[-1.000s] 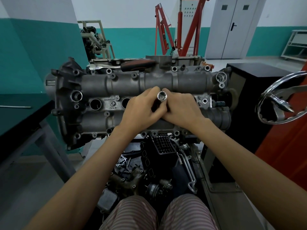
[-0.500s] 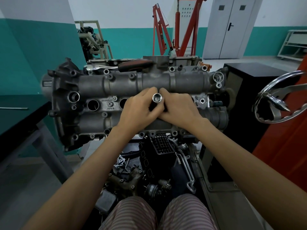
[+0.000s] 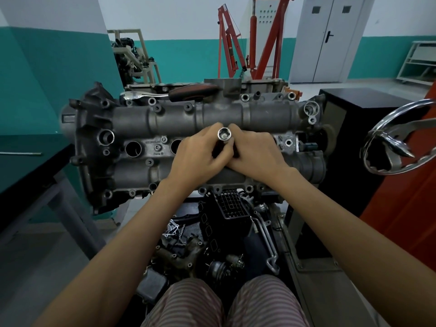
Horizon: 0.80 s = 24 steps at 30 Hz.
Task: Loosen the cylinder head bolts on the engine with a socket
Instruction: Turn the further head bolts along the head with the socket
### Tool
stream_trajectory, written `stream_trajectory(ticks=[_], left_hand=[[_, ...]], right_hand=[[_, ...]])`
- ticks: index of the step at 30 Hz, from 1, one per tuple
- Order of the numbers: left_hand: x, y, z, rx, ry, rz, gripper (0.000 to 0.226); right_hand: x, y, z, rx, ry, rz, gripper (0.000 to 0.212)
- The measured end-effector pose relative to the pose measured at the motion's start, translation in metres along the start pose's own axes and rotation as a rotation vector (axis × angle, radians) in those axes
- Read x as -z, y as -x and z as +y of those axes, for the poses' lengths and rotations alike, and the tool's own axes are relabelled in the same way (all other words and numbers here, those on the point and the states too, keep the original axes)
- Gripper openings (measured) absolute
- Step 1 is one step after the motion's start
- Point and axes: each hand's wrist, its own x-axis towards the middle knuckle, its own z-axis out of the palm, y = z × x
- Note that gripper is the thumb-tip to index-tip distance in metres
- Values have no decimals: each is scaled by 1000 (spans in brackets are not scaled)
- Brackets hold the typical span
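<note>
Socket, chrome with its open end facing the camera, is gripped between the left hand and right hand, both curled round it over the middle of the engine. A ratchet lies on the engine's far edge. Recorded around it: teal-and-white walls, red hoist, grey double door, black bench at left.

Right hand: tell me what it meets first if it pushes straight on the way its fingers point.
Probably the socket that the right hand already touches, then the left hand just beyond; depth is unclear.
</note>
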Motion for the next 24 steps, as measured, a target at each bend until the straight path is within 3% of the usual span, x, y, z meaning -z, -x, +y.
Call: stream_trajectory(ticks=[4,8,13,17,21,24], left_hand=[[-1,0,-2,-55,42,68,38],[1,-1,-1,-22,23,30,34],[1,-1,1,-28,-14,-12,28],[0,0,1,7,-27,-15,26],[2,-2,0,26,24,-11,44],[3,-2,2,7,23,-16,35]], right_hand=[[-4,-2,4,-34,84,-30,38],[-5,-1,4,14,115,-14,52],[-2,0,1,19,50,-13,26],[-2,0,0,-13,46,0,34],[-4,-2,3,-26,104,-34,41],[-2,-1,2,-12,98,-27,48]])
